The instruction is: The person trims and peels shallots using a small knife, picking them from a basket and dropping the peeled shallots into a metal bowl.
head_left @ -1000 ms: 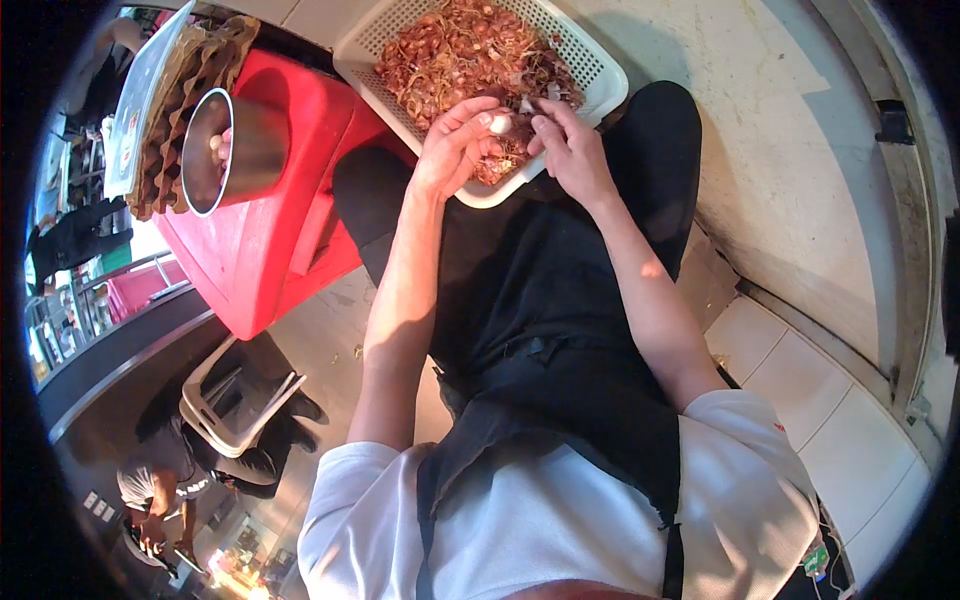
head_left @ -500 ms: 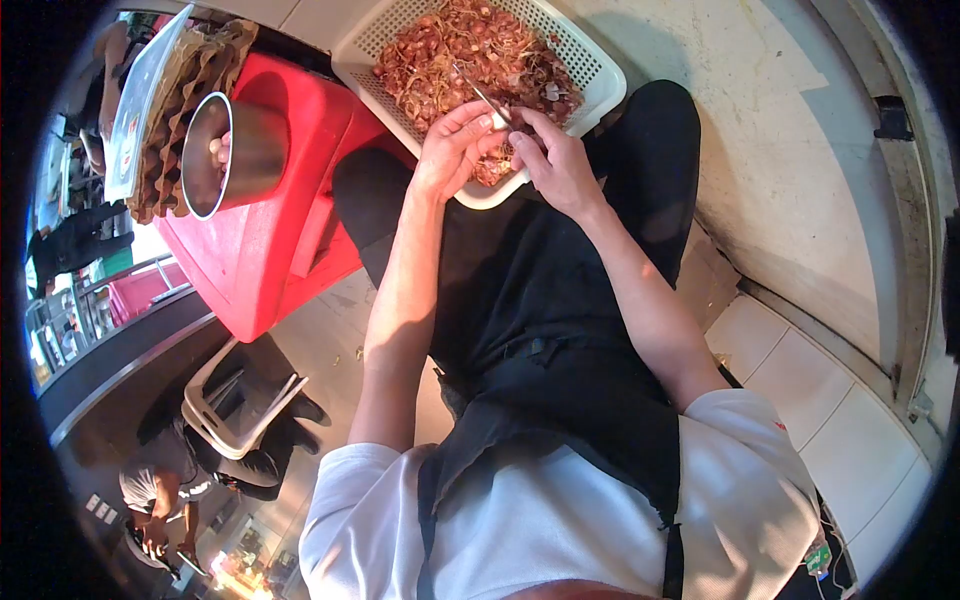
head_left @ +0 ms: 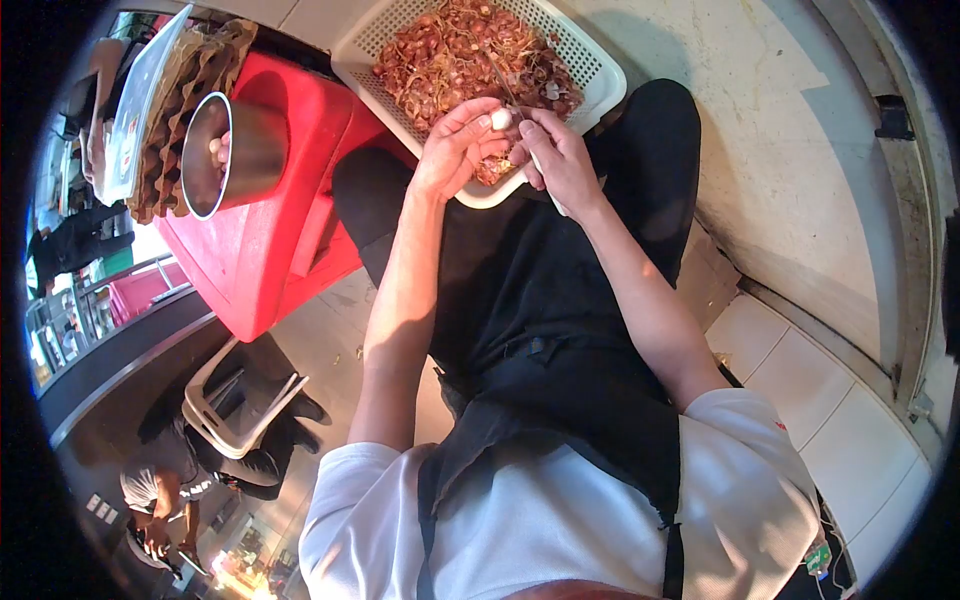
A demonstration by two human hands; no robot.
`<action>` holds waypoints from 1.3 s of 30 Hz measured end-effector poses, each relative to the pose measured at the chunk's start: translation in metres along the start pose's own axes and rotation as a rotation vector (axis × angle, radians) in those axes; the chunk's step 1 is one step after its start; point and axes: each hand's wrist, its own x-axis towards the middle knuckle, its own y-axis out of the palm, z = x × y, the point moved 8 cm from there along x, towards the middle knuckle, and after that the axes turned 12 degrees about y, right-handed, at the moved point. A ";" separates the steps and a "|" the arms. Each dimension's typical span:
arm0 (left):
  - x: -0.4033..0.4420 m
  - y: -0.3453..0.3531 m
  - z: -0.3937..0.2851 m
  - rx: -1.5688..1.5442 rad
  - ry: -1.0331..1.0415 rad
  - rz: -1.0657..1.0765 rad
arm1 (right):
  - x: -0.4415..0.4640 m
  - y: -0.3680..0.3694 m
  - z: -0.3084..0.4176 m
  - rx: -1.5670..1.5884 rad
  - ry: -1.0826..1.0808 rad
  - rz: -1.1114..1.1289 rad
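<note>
My left hand (head_left: 452, 155) pinches a small white peeled shallot (head_left: 501, 119) between thumb and fingertips. Close beside it, my right hand (head_left: 562, 162) is closed around a small knife (head_left: 502, 82), whose thin blade points up and away over the basket; part of its pale handle shows below the palm. Both hands are above the near side of a white perforated basket (head_left: 602, 82). Inside lie many reddish unpeeled shallots (head_left: 440, 50) with stringy roots and loose dark skins.
To the left, a steel pot (head_left: 258, 148) with a few pale peeled bulbs stands on a red plastic box (head_left: 225, 260). Egg trays (head_left: 165, 130) lean behind it. A wall (head_left: 790, 130) rises on the right. A person (head_left: 165, 490) bends near a chair (head_left: 215, 420) at lower left.
My right hand has turned, and the knife has shifted slightly right, off the shallot. More of the white shallot shows in my left hand, which has hardly moved.
</note>
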 end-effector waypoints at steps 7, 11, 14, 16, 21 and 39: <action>0.002 -0.002 0.001 -0.024 -0.009 -0.014 | -0.002 0.000 0.003 -0.059 0.012 -0.014; 0.001 -0.001 -0.001 -0.015 -0.002 -0.015 | -0.009 0.003 0.016 -0.384 -0.174 -0.089; 0.002 -0.002 0.000 -0.018 0.003 0.000 | -0.011 0.007 0.022 -0.468 -0.231 -0.089; 0.002 -0.003 0.001 -0.019 0.003 0.011 | -0.010 0.006 0.021 -0.486 -0.215 -0.095; 0.001 -0.005 0.003 -0.040 -0.016 0.035 | -0.012 0.003 0.025 -0.495 -0.242 -0.112; -0.002 -0.002 0.006 0.156 -0.087 -0.029 | -0.004 -0.009 0.017 -0.419 -0.155 -0.171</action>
